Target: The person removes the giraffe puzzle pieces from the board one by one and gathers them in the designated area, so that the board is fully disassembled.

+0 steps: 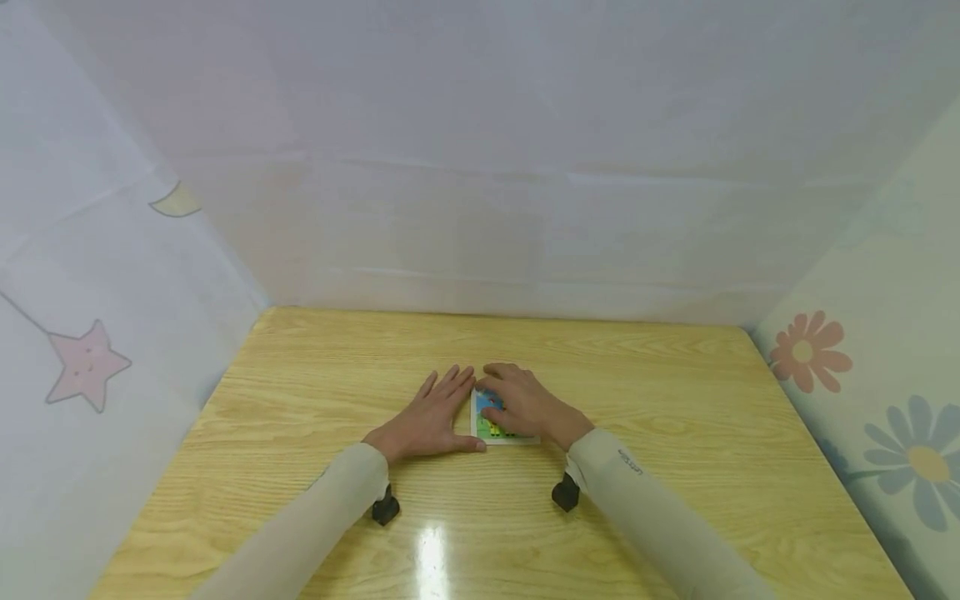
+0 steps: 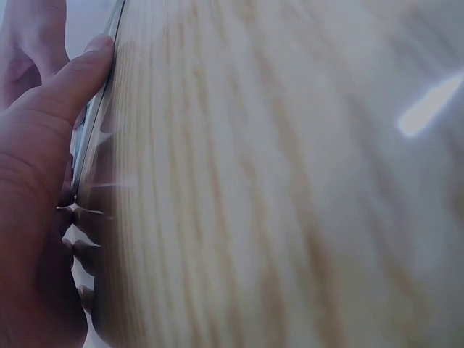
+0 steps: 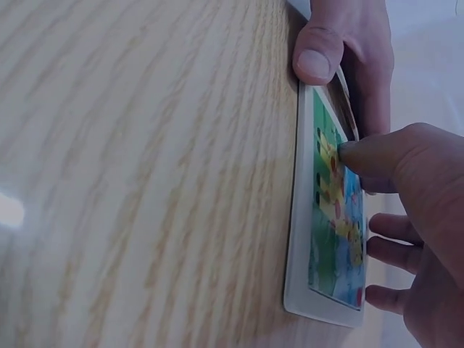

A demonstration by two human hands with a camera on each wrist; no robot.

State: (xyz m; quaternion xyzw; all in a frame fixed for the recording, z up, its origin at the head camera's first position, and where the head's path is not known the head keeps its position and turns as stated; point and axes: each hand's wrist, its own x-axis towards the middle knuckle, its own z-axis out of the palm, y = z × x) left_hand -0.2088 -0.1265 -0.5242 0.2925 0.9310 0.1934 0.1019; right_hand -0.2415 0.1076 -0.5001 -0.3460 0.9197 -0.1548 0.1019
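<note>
A flat picture board [image 1: 486, 429] with a white border and a bright blue, green and yellow cartoon picture lies on the table between the two hands. My left hand [image 1: 427, 421] rests beside its left edge, fingers spread, with the thumb at the near left corner. The right hand [image 1: 528, 404] lies over the board and covers much of it. In the right wrist view, the right thumb [image 3: 391, 152] touches the picture [image 3: 337, 210], while the other fingers reach the board's far side, bent and apart.
The wooden table [image 1: 300, 375] has a pale grain and a bright light reflection near its front. White cloth walls [image 1: 487, 233] stand along the back and both sides, printed with a star [image 1: 87, 365] and flowers [image 1: 810, 352]. A small black device [image 1: 566, 493] hangs at the right wrist.
</note>
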